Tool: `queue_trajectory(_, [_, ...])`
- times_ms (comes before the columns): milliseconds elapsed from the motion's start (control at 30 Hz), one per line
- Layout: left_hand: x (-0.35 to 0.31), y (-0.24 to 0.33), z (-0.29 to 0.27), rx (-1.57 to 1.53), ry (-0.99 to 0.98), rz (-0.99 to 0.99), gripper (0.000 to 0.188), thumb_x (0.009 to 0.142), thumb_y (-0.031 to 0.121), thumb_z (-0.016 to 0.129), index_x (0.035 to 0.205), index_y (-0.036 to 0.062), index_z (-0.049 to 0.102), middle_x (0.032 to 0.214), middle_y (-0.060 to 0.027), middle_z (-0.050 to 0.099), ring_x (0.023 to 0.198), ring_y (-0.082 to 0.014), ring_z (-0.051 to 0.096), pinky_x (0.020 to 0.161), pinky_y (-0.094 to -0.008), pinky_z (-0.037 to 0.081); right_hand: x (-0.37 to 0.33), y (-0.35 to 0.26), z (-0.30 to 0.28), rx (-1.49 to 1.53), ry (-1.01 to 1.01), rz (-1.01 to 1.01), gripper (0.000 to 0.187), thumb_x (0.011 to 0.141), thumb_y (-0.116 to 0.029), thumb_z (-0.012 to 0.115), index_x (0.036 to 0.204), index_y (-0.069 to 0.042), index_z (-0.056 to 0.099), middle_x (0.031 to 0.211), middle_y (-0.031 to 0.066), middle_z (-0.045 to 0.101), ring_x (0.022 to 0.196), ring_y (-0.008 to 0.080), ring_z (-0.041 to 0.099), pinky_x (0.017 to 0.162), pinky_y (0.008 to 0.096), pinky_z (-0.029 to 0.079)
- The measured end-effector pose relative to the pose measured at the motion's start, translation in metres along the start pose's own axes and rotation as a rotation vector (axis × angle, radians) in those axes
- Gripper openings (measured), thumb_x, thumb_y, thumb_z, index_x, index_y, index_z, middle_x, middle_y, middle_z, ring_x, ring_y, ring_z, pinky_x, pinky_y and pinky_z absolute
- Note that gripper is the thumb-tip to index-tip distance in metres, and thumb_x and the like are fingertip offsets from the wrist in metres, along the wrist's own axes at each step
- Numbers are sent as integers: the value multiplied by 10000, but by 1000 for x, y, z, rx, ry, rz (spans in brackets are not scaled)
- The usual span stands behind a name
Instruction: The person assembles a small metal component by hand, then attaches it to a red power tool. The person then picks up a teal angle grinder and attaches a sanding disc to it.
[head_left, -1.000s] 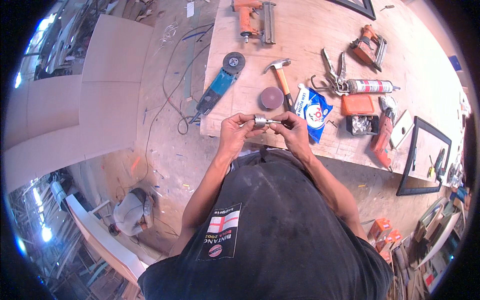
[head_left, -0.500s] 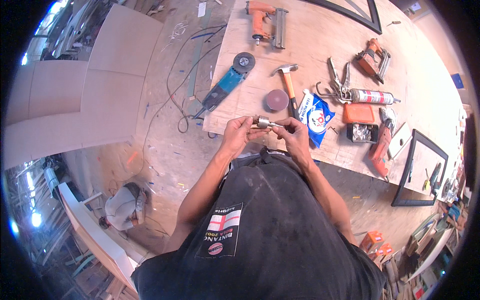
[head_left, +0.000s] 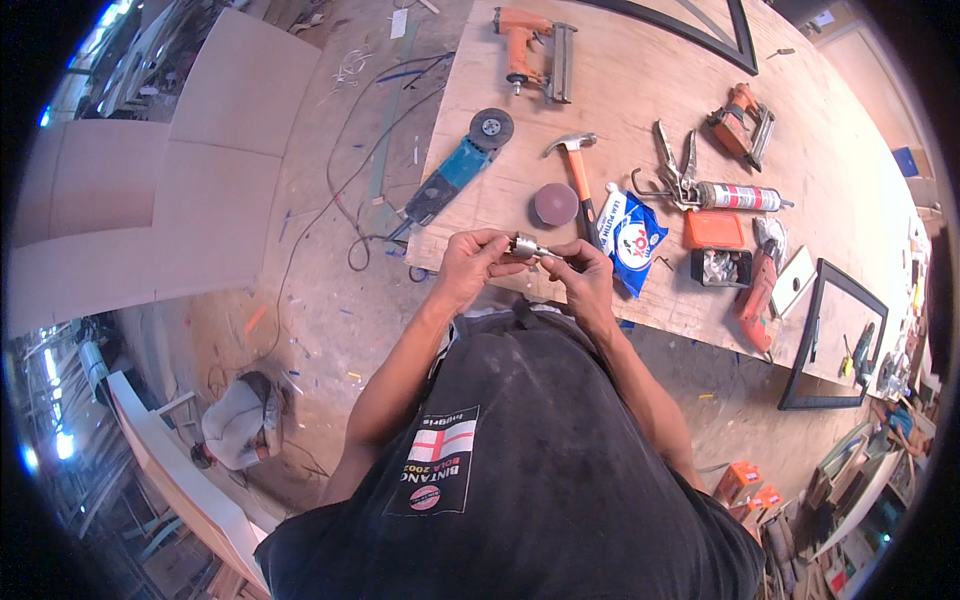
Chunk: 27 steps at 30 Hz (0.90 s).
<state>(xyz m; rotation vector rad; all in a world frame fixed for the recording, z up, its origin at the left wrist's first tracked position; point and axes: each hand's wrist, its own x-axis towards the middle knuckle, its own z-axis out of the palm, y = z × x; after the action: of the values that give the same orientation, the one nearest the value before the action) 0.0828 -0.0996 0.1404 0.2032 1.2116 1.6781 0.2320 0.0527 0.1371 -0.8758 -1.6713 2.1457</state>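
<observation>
Near the table's front edge, my two hands hold a small silver hole saw (head_left: 523,246), level, its wider cup to the left and its thin shank to the right. The fingers of my left hand (head_left: 472,265) are closed round the cup end. My right hand (head_left: 585,275) pinches the shank between thumb and fingers. Just beyond them lies a round reddish-brown sanding disc (head_left: 555,204). A claw hammer (head_left: 580,180) with an orange and black handle and a blue and white plastic packet (head_left: 637,245) are close to my right hand.
A blue angle grinder (head_left: 455,180) lies at the table's left edge. Orange nail guns (head_left: 520,50), a caulking gun (head_left: 735,196), an open box (head_left: 722,266) and a red drill (head_left: 757,300) rest on the wooden table (head_left: 640,110). A person (head_left: 240,420) crouches at lower left.
Both hands keep hold of the hole saw, which has tilted slightly, its shank end lower in view. The whole view has shifted a little.
</observation>
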Motion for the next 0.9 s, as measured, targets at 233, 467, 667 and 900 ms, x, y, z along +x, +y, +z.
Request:
queue_trajectory(233, [4,-7,-2,-11,46,-47,336,1039,186,567,1221,-93,610,1143,-193,703,985,-293,735,837,-349,646,0,-3,0,-89,16,-3,181,847,-100,793,950,33,726,800,76,712,715,99,630,635,259,493])
queue_trajectory(467, [-1,-45,-13,-227,8,-96,306,1044,172,545,1238,-60,593,1245,-205,663,985,-267,725,830,-334,646,-13,12,-10,-125,-1,-22,195,795,-96,807,927,26,733,786,69,682,716,119,602,646,284,474])
queue_trajectory(667, [5,-59,-15,-289,-50,-135,312,1034,162,554,1254,-56,584,1273,-214,646,962,-279,727,819,-334,649,-20,-7,-42,-297,2,-146,218,839,-106,791,1018,3,733,838,73,717,774,121,658,689,280,517])
queue_trajectory(900, [3,-56,-7,-276,-48,-97,313,1032,154,555,1258,-61,585,1270,-225,647,960,-303,729,822,-340,650,-3,36,-191,-695,747,32,197,881,-169,724,1001,-18,760,893,177,749,837,283,736,770,389,553])
